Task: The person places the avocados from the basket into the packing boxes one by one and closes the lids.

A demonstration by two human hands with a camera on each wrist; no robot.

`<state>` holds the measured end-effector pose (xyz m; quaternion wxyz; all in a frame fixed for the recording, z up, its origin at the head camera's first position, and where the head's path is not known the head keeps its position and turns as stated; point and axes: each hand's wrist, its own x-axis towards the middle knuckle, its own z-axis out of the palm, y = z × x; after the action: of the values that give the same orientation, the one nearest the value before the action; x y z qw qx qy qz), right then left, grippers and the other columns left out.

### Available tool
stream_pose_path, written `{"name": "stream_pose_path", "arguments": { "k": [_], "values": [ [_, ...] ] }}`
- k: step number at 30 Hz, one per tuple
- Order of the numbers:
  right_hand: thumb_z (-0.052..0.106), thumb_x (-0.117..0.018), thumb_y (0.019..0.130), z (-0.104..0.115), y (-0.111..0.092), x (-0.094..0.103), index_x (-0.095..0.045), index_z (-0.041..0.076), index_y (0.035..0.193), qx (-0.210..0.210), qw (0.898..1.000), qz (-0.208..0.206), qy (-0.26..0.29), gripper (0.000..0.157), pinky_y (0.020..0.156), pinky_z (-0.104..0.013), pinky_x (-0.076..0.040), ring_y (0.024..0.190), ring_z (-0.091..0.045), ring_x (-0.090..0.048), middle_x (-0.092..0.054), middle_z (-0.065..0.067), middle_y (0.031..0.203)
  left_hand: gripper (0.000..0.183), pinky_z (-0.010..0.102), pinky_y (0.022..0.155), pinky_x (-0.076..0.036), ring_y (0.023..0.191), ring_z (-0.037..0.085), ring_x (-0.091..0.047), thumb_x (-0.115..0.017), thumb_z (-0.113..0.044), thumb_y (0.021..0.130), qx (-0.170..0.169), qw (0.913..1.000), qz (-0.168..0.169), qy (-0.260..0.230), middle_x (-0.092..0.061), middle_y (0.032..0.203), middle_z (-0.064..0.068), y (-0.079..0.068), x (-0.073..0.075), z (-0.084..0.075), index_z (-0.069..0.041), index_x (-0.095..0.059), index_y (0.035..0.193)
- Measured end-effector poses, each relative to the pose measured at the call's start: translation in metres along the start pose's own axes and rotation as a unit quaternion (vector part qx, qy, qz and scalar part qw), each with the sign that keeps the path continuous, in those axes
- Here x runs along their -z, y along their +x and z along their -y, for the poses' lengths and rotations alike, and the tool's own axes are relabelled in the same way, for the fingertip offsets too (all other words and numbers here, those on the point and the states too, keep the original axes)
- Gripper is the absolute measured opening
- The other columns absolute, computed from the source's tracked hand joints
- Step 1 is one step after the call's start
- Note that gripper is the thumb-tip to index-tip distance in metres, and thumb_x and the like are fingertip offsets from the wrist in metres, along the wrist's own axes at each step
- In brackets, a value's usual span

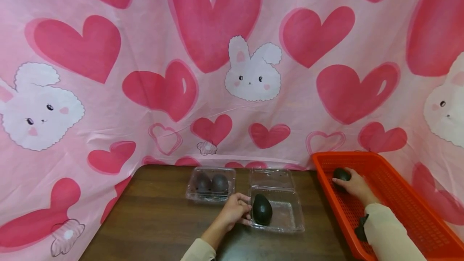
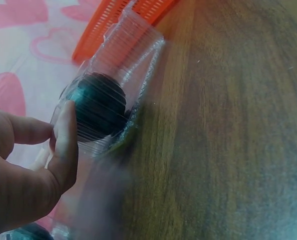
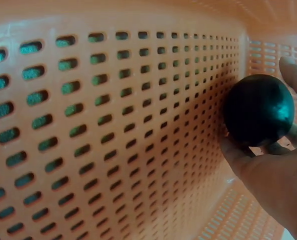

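Note:
My left hand (image 1: 236, 212) pinches the left rim of an open clear plastic clamshell box (image 1: 286, 212), its lid folded back toward the wall. One dark avocado (image 1: 262, 209) sits at the left side of that box; through the ribbed plastic the left wrist view shows the same avocado (image 2: 101, 106). Inside the orange basket, my right hand (image 1: 357, 186) grips another dark avocado (image 1: 342, 174). Thumb and fingers curl round this avocado (image 3: 258, 110) in the right wrist view, close to the perforated basket wall.
A closed clear clamshell box (image 1: 211, 196) with two avocados stands at the back left of the wooden table (image 1: 163, 220). The long orange basket (image 1: 409, 184) takes up the right side. A pink cloth (image 1: 217, 104) with hearts and rabbits hangs behind.

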<state>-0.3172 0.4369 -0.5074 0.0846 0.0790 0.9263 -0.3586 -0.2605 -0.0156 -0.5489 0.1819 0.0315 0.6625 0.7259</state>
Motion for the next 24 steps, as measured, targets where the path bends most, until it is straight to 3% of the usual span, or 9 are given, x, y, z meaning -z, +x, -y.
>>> {"name": "stream_pose_path", "arguments": {
  "k": [6,21,24],
  "values": [
    [0.047,-0.065,0.099,-0.0028,0.0002,-0.0027,-0.012,-0.013,0.156,-0.007,1.0,0.001,0.013,0.098,0.11,-0.08,-0.031,0.129,-0.065,-0.032,-0.021,-0.047,0.15,0.028,0.032,0.049,-0.063,0.057,0.015,-0.055,-0.059,0.009,0.092,-0.001,1.0,0.003,-0.001,-0.054,0.077,0.005,0.0001,-0.0002,-0.0017,0.011,-0.05,0.119],
    [0.053,-0.07,0.094,-0.0075,0.0051,-0.0038,-0.017,-0.009,0.156,-0.009,1.0,-0.001,0.018,0.103,0.106,-0.081,-0.035,0.125,-0.065,-0.035,-0.025,-0.046,0.147,0.028,0.03,0.049,-0.062,0.057,0.014,-0.055,-0.059,0.01,0.092,-0.002,1.0,0.002,-0.006,-0.053,0.077,0.005,-0.0004,0.0008,-0.0022,0.011,-0.05,0.118],
    [0.05,-0.069,0.095,-0.0087,0.0036,-0.0027,-0.019,-0.01,0.155,0.003,1.0,-0.01,0.008,0.098,0.108,-0.08,-0.035,0.125,-0.064,-0.037,-0.027,-0.047,0.147,0.028,0.03,0.048,-0.062,0.056,0.014,-0.055,-0.059,0.01,0.091,-0.002,1.0,0.004,-0.007,-0.053,0.077,0.005,0.0002,-0.0002,-0.0008,0.011,-0.05,0.118]
  ]
}}
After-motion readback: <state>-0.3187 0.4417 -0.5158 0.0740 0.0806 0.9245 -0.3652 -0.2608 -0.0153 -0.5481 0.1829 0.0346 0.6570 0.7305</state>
